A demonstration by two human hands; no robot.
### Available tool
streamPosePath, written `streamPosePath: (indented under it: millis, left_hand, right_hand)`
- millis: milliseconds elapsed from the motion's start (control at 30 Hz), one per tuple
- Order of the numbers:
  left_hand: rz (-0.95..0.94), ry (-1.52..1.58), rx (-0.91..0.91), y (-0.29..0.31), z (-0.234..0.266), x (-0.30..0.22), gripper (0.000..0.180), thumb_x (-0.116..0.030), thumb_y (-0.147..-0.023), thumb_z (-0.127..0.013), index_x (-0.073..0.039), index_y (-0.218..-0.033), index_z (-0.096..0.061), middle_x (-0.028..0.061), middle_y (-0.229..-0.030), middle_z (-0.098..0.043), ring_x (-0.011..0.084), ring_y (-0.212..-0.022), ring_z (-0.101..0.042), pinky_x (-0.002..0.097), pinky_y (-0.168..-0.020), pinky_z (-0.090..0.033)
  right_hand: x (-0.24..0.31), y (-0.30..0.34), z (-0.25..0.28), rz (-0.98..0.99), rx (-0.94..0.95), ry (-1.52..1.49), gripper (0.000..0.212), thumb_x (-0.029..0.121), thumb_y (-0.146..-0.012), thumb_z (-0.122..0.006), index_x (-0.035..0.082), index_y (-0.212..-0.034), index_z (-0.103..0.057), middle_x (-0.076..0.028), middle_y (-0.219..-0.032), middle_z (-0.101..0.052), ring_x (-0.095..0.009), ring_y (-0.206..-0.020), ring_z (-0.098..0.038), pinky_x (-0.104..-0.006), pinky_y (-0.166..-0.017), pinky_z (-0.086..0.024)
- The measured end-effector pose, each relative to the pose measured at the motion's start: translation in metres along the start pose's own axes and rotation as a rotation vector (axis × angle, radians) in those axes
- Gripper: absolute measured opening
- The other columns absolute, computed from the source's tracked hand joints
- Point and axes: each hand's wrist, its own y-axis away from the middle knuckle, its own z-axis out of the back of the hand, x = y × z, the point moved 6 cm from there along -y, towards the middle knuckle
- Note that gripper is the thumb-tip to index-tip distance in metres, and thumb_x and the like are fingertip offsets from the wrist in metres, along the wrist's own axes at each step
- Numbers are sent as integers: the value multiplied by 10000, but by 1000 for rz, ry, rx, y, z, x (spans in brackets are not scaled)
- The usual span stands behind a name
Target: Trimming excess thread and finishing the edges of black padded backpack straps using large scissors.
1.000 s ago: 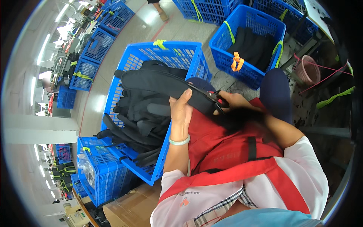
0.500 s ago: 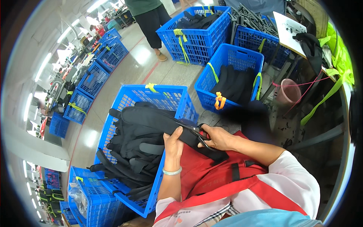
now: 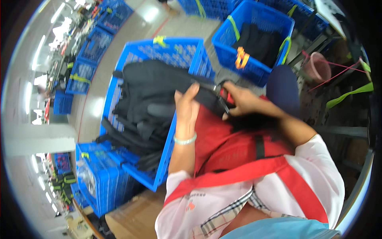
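A long black padded strap (image 3: 159,77) stretches from the blue crate across to my lap, its near part blurred. My left hand (image 3: 186,105) is closed on the edge of this strap, thumb on top. In my right hand (image 3: 248,99) is a pair of scissors (image 3: 225,96) with red and black handles. The blades point left along the strap, close to my left thumb; whether they touch the fabric I cannot tell. Below the hands a red apron (image 3: 223,139) covers my lap. The blue crate (image 3: 166,159) at my left is heaped with similar black straps (image 3: 139,119).
Another blue crate (image 3: 223,42) with black pieces stands ahead to the right, an orange tie (image 3: 241,57) on its rim. A pink basket (image 3: 319,67) is at far right, near metal table legs. More blue crates (image 3: 105,179) stand at lower left, beside a cardboard box (image 3: 135,213).
The view has tilted downward, so the crates sit higher in the picture. Both hands keep hold of the strap and scissors, with the right hand and strap end now blurred by motion.
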Motion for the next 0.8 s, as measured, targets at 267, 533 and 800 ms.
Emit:
streamPosePath:
  millis: [267,533,800]
  left_hand:
    - [37,76,-63,6,-1,6,232,46,-816,-666,13,-1037,-603,104,-958,-665,207,-874,-665,347,-830,-550]
    - [23,104,-89,10,10,10,212,44,-827,-668,-16,-1026,-626,84,-962,-671,189,-861,-663,342,-833,-550]
    - [26,73,-44,10,5,9,176,45,-810,-689,-11,-973,-651,80,-930,-681,176,-846,-664,313,-810,-547]
  right_hand:
    - [-10,1,-12,-148,86,-145,634,480,-733,-774,-10,-1023,-495,-224,-669,-543,-423,-658,-556,-434,-603,-426]
    - [-8,0,-12,-204,101,-231,552,398,-747,-792,-27,-983,-529,-211,-667,-523,-336,-589,-492,-414,-585,-407]
    - [0,6,-4,-18,37,-95,727,447,-677,-820,-19,-1097,-453,-248,-758,-568,-456,-779,-580,-465,-675,-427]
